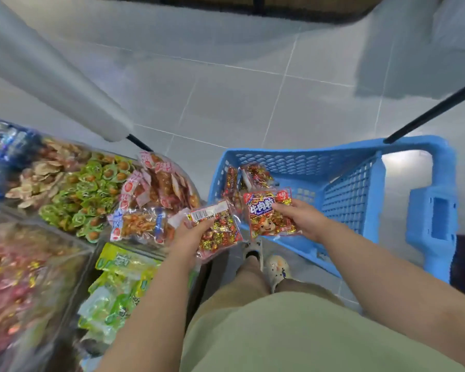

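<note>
Head view, and the left side is a blur: the sweets in the clear bin (24, 264) are hard to make out. The left hand (191, 234) grips the barcode packet (220, 232) just beside the blue basket (346, 194), thumb over its top. The right hand (298, 218) pinches the cartoon packet (269, 213) above the basket, covering part of the loose packets (253, 175) inside. Green snacks (91, 189) crowd the left.

blue basket (346, 167), red-gold snack bags (270, 216)
</note>
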The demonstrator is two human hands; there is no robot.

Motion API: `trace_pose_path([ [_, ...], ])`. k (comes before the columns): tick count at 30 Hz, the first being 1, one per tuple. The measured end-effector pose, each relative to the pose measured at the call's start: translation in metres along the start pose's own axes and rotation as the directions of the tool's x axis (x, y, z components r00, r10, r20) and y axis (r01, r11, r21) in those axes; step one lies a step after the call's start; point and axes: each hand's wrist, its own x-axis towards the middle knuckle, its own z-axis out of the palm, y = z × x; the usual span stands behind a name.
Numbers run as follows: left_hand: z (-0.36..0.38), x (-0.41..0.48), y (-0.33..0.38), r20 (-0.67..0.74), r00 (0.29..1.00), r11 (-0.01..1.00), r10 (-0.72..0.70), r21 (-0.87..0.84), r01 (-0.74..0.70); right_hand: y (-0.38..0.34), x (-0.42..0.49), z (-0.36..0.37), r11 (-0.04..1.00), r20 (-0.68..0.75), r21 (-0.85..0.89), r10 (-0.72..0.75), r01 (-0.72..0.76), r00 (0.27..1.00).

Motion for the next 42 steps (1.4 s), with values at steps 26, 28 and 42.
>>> trace_pose_path([
  [26, -0.357, -0.206, -0.164, -0.701, 0.711, 0.704, 0.048, -0.482, -0.522, 0.09, -0.048, 0.428, 0.771, 0.556, -0.595, 0.191, 0.227, 0.809],
  [28, -0.382, -0.21, -0.159, -0.719, 0.692, 0.698, 0.066, -0.462, -0.546, 0.087, -0.047, 0.458, 0.763, 0.573, -0.592, 0.172, 0.26, 0.801],
  [42, -0.463, -0.195, -0.102, -0.693, 0.712, 0.594, 0.113, -0.527, -0.607, 0.043, -0.019, 0.637, 0.492, 0.733, -0.541, -0.121, 0.682, 0.669],
])
